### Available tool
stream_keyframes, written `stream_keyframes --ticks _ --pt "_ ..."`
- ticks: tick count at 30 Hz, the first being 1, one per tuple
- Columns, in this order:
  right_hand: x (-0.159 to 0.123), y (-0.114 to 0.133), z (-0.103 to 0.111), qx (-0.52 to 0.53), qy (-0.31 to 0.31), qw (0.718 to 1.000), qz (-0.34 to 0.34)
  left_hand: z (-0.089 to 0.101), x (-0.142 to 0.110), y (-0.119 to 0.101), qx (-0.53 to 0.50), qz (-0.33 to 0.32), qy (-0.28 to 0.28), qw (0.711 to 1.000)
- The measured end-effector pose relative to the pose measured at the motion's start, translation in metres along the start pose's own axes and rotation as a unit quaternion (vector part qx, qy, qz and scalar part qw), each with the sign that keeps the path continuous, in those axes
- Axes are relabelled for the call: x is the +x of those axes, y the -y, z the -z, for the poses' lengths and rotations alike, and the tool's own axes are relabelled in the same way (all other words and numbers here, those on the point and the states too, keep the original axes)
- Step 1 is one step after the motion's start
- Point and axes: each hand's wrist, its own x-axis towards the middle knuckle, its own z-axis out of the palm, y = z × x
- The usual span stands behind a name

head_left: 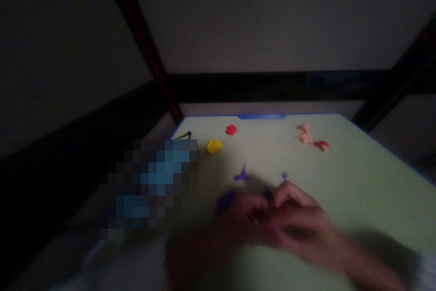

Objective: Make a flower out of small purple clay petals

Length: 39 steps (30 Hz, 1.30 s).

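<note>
My left hand [240, 218] and my right hand [306, 229] meet low over the table, their fingers closed and pressed together. Purple modelling clay [268, 194] shows in the gap between them, and a trace of purple shows under the right fingers. The fingers hide most of it, and the dim, blurred picture blurs its shape. A larger dark purple lump [225, 202] lies just beyond the left hand. Past the hands are a purple three-pointed piece [242, 174] and a small purple bit [285, 175].
The pale table [368, 177] has a blue edge. Toward its back are a yellow lump [215, 146], a red lump [231, 130], several peach pieces [306, 139] and a red-and-peach piece [322, 145]. A pixelated blue object [163, 168] lies along the left side.
</note>
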Motion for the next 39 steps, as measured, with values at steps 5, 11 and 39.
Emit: stream_keyframes --ticks 5,11,39 --pt "0.001 0.001 0.002 -0.032 0.023 0.999 0.025 -0.008 -0.003 -0.001 -0.008 0.009 -0.004 1.000" --pt "0.002 -0.004 0.005 -0.036 0.015 0.999 0.007 -0.003 -0.004 -0.001 -0.005 0.002 0.029 1.000" --pt "0.001 -0.005 0.008 -0.025 0.056 0.997 0.049 -0.001 -0.001 0.001 0.051 -0.099 -0.001 0.994"
